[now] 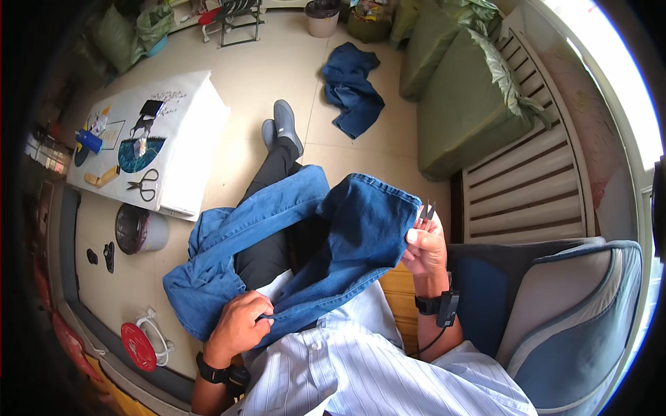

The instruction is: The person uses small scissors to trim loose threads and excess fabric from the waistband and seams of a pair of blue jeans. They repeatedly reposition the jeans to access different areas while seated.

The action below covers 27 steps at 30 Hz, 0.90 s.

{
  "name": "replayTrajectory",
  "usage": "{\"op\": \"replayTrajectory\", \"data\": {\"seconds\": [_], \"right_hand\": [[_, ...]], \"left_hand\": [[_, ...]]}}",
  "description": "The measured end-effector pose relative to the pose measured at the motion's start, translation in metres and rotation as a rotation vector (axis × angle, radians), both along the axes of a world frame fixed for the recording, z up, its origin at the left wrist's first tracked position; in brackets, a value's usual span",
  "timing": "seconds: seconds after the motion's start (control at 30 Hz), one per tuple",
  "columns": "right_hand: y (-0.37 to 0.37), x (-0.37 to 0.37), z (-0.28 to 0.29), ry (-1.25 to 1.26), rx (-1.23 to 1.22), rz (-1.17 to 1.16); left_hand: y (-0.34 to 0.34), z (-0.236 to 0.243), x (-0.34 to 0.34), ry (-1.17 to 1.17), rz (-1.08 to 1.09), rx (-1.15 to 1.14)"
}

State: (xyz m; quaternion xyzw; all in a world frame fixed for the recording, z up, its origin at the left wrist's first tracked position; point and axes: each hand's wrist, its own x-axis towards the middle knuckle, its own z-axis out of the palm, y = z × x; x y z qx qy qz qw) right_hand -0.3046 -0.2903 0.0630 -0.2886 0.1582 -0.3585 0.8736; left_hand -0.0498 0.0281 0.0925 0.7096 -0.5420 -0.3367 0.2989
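Observation:
A pair of blue jeans [364, 229] lies across my lap and legs. My left hand [242, 323] is closed on a fold of the denim near my waist. Over to the right, my right hand [424, 246] pinches the leg's hem between thumb and fingers. The same hand also holds small thread snips [428, 213], their dark pointed blades sticking up past the fingers. The leg is stretched out between my two hands, with its hem end raised on the right.
More blue jeans [352, 89] lie on the tiled floor ahead. At left stands a white-covered table [187, 139] with large scissors [144, 185], beside a waste bin [149, 229]. Green-covered bundles [458, 104] rest on a slatted bench [524, 201]. A red round stool [139, 347] is at lower left.

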Motion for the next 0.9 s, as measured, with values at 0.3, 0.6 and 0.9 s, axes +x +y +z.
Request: {"op": "replayTrajectory", "data": {"seconds": [0.3,0.6,0.9], "right_hand": [[0.047,0.036,0.05,0.198,-0.042,-0.113],[0.078,0.08,0.0,0.24,0.084,0.343],[-0.013,0.074,-0.042,0.767,-0.227,0.152]], "left_hand": [[-0.06,0.03,-0.017,0.564,0.08,-0.091],[-0.107,-0.047,-0.009,1.294,0.636,-0.105],[-0.089,-0.082,-0.005,1.288,0.772,-0.094]]}}
